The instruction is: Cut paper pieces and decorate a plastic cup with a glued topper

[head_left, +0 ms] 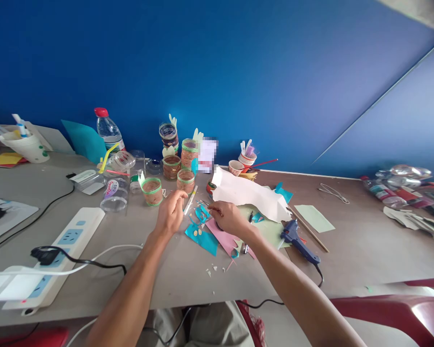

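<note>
My left hand (170,212) hovers over the grey table (361,246) with fingers curled toward a thin white stick (190,200); whether it grips the stick is unclear. My right hand (227,217) is pinched, fingertips pressed together over small teal paper cut-outs (201,213); what it pinches is too small to name. Under the hands lie a teal paper piece (202,238) and a pink sheet (222,238). A crumpled white paper (249,193) lies just beyond the right hand.
A blue glue gun (297,240) lies right of my right arm, by a wooden stick (309,230). Decorated cups (152,191) and a water bottle (107,130) stand at the back. A white power strip (58,255) sits left. A red chair (390,313) is at lower right.
</note>
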### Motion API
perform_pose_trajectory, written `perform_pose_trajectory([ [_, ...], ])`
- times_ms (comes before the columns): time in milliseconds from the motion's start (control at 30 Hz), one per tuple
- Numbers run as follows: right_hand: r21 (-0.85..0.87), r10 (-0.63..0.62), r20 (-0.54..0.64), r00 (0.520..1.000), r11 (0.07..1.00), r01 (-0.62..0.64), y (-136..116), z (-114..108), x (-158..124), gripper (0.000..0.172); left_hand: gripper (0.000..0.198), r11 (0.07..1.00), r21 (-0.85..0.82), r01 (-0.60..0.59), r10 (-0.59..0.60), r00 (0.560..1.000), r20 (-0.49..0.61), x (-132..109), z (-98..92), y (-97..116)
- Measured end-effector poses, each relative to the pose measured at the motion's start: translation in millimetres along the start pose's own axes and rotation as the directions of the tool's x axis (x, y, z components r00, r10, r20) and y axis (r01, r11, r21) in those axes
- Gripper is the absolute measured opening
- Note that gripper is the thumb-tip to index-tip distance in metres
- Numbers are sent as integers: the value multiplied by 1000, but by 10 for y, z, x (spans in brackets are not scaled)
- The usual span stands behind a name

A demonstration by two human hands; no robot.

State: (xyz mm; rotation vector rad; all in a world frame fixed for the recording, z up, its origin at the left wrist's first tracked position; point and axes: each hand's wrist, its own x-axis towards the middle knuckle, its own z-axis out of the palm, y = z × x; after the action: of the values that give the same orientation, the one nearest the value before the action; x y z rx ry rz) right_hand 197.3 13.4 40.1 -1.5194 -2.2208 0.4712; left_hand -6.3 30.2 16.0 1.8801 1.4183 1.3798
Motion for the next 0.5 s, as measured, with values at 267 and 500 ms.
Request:
perform_pose_trajectory([
  [267,-173,-89,56,994,980,98,-133,254,342,33,19,995,-95,37,-44,996,-77,-11,-25,28],
  [500,-446,-234,255,938,832,329,-130,464,684,32,25,986,-160,37,-52,995,-91,-14,-1,2],
])
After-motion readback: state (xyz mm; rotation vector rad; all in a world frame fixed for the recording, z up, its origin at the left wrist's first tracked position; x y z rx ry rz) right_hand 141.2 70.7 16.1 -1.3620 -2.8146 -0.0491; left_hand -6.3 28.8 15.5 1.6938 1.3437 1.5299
